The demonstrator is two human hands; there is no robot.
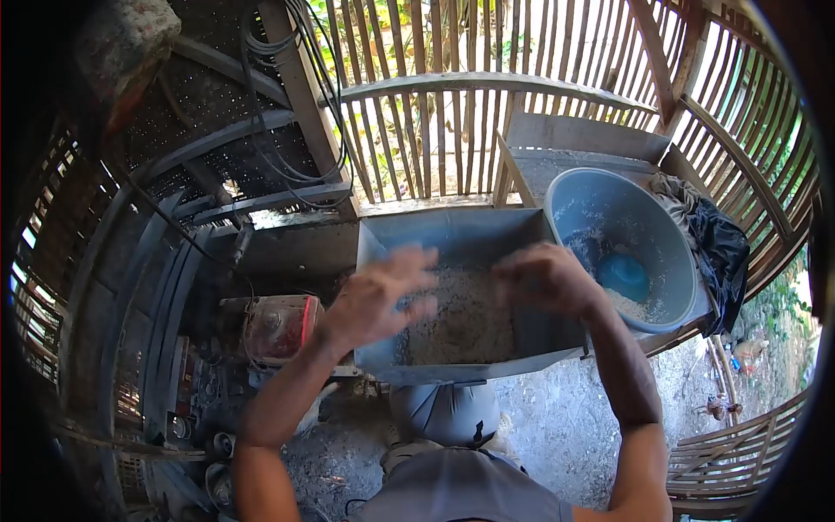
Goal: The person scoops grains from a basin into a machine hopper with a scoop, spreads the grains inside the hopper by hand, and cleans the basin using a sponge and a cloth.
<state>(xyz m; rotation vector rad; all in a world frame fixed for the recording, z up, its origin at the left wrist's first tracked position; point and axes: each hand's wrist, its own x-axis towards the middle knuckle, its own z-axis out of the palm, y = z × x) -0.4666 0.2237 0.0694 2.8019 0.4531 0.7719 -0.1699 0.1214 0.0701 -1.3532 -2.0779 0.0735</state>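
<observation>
A grey sheet-metal hopper (470, 376) sits in front of me, open at the top. Loose, grainy brownish material (461, 317) covers its bottom. My left hand (383, 294) is over the hopper's left side, blurred, its fingers spread and holding nothing visible. Over the right side hangs my right hand (550, 277), also blurred, with fingers loosely bent and apart and nothing seen in them. Right beside the hopper stands a large blue-grey tub (578, 204). Inside it lie a bright blue rounded container (623, 277) and some pale grains (628, 306).
A red-and-grey engine (280, 327) stands to the left among machine parts. Cables (270, 148) hang from a wooden post. Dark cloth (709, 235) lies beside the tub on a wooden bench. Slatted walls (452, 52) surround the space. A grey sack (444, 413) is below the hopper.
</observation>
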